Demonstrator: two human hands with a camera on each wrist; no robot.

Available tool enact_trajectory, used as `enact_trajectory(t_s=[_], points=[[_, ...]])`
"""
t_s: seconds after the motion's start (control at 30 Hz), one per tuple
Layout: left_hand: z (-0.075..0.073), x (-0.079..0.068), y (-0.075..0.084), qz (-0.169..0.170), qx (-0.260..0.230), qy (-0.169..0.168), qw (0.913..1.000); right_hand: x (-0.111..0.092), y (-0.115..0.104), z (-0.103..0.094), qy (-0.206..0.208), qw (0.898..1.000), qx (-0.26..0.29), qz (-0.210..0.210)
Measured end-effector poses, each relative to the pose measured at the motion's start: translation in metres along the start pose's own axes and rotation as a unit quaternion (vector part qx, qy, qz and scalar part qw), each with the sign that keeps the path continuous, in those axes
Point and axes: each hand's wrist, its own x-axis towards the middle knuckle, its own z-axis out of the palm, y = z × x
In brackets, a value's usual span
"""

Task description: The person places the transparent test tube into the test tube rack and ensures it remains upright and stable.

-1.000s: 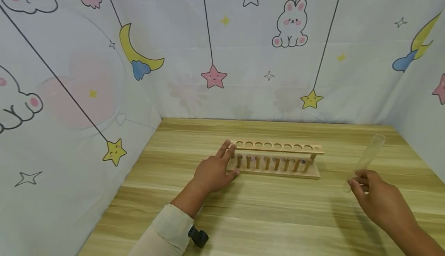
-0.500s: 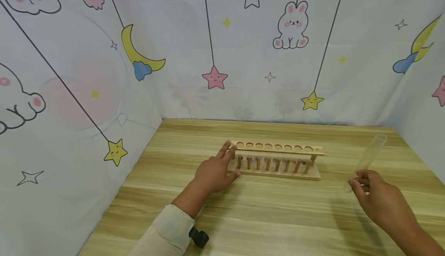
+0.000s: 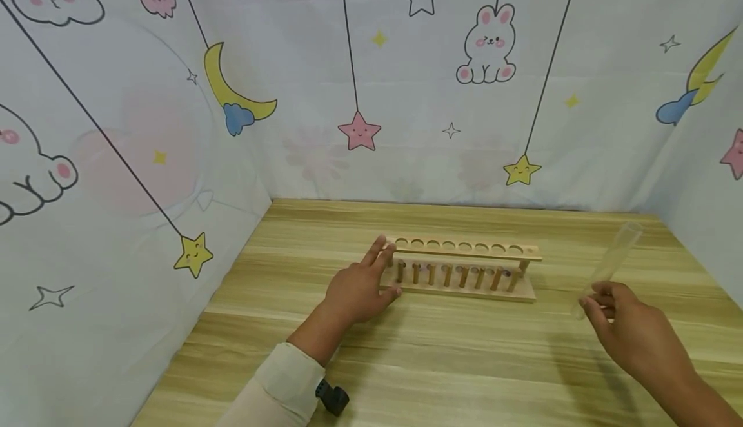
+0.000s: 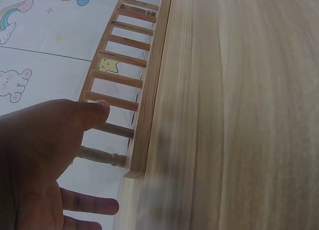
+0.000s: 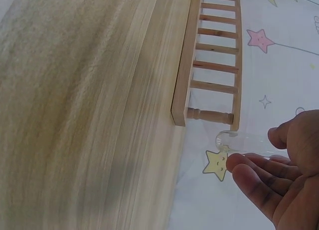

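A wooden test tube rack (image 3: 458, 249) stands on the table, with a row of round holes in its top bar and a row of pegs below. My left hand (image 3: 358, 290) is at its left end, fingertips touching the top bar and thumb in front near the base. The left wrist view shows this hand (image 4: 42, 150) with straight fingers beside the rack's end. To the right of the rack, my right hand (image 3: 641, 330) pinches a clear glass test tube (image 3: 616, 254) near its lower end. The tube tilts, mouth up and to the right. Its rounded bottom (image 5: 227, 140) shows in the right wrist view.
The wood-grain table (image 3: 464, 362) reaches back to a white cloth wall (image 3: 406, 79) printed with stars, moons and rabbits. More of this cloth hangs at the left and right sides. A black wrist device (image 3: 333, 396) sits at the left sleeve (image 3: 284, 375).
The view shifts very slightly. My right hand tilts the test tube a little further; my left hand stays at the rack's left end.
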Motion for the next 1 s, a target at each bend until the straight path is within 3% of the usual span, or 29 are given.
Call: enact_trajectory(t_s=[1.0], points=[[0.0035, -0.0001, -0.0012, 0.003, 0.013, 0.009, 0.9999, 0.0081, -0.0039, -0.0051, -0.029, 1.0, 0.013, 0.0]])
